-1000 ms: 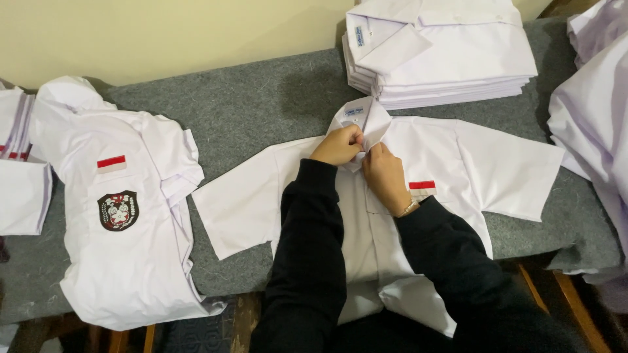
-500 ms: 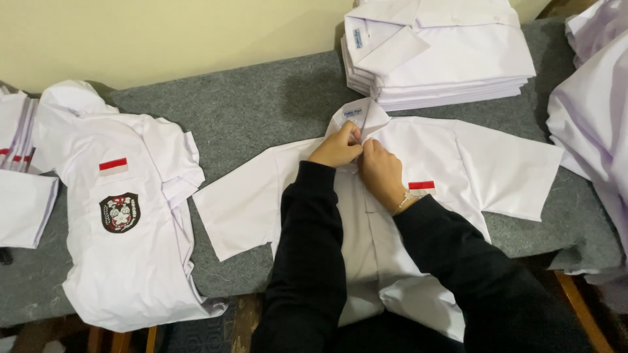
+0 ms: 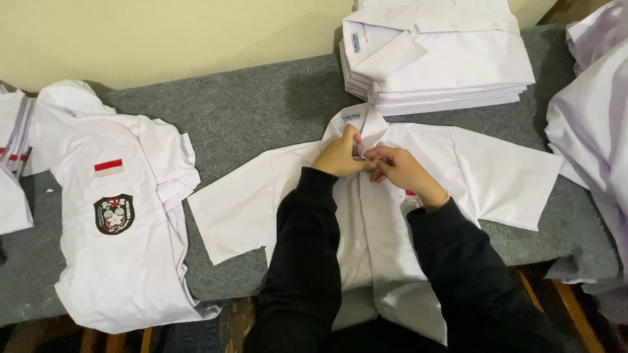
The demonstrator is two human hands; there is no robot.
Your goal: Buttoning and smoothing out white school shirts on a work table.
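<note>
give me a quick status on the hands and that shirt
Both hands at the collar: left hand and right hand pinching the placket of the spread white shirt. Shirt flat on grey felt. Folded stack behind, apart; nothing in the way.

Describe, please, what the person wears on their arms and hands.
Both arms are in long, plain black sleeves that end at the wrists. The left hand is bare. The right hand is bare too, with a thin gold-coloured bangle at the wrist. No gloves or rings are visible.
</note>
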